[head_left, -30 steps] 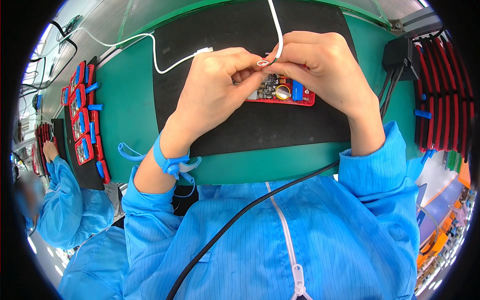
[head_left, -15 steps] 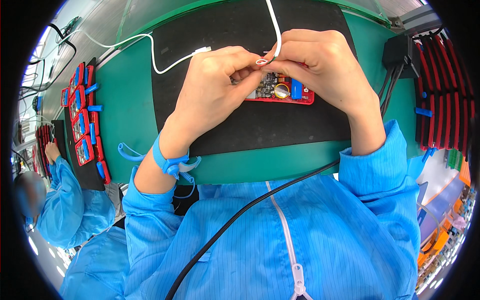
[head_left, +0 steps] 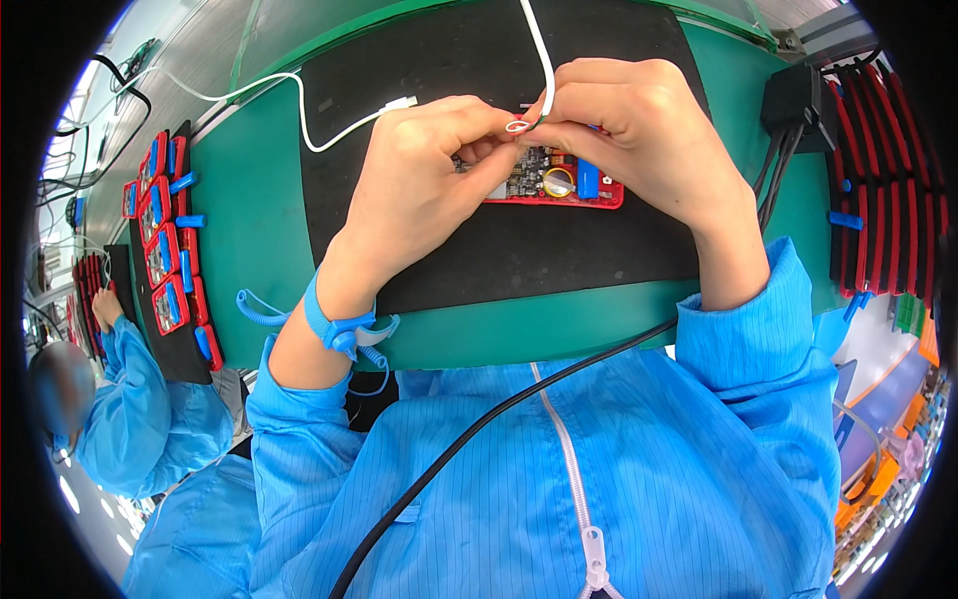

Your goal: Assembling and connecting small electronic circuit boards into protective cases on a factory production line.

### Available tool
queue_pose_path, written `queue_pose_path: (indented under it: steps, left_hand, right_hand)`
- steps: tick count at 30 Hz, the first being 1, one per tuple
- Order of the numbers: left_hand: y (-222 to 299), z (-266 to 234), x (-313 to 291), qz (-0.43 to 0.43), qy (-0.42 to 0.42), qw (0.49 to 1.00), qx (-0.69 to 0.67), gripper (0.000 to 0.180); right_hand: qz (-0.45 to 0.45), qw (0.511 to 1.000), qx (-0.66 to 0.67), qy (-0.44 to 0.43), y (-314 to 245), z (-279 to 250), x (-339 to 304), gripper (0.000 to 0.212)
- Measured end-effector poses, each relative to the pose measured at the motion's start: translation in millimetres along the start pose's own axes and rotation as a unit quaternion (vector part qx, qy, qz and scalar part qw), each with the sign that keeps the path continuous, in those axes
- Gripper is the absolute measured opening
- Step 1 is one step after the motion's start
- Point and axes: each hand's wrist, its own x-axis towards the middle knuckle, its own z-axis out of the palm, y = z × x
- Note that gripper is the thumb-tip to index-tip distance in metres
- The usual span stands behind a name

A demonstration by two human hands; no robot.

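Note:
Over a black mat, both hands meet at the far edge of a red-cased circuit board [head_left: 532,185] that carries a round coin cell and a blue block. My right hand [head_left: 634,135] is closed on a white cable [head_left: 540,50] where its thin wires come out of the sheath. Between the hands the wires form a small white loop, with a dark strand beside it. My left hand [head_left: 429,175] pinches at the wire ends; its fingertips touch the board's top edge or hover just over it, I cannot tell which. A blue coiled-cord wrist strap [head_left: 341,329] circles my left wrist.
A white cable with a plug [head_left: 401,104] lies on the black mat [head_left: 479,270] at left. Red-cased boards [head_left: 165,250] stand in rows at left. A rack of red and black slots [head_left: 883,190] and a black box with cables [head_left: 793,110] are at right. A co-worker [head_left: 130,399] sits at far left.
The hands, wires and board have shifted very slightly left in the picture. The white cable's upper part has swung a little left. Both grips look the same.

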Motion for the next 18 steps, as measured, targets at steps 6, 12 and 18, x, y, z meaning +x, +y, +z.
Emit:
queue_pose_path:
  steps: [6,12,18]
  left_hand:
    - [-0.8,0.1,-0.1,0.002,-0.001,1.0,-0.004,0.014]
    - [-1.2,0.5,-0.4,0.0,-0.002,1.0,-0.005,0.014]
    - [-1.2,0.3,-0.1,0.001,-0.003,1.0,-0.004,0.014]
  right_hand:
    - [-0.001,1.0,0.007,0.008,0.4,1.0,-0.4,0.012]
    - [0.001,1.0,0.01,0.005,0.7,0.8,-0.4,0.012]
    - [-0.001,1.0,0.012,0.01,2.5,2.1,-0.9,0.012]
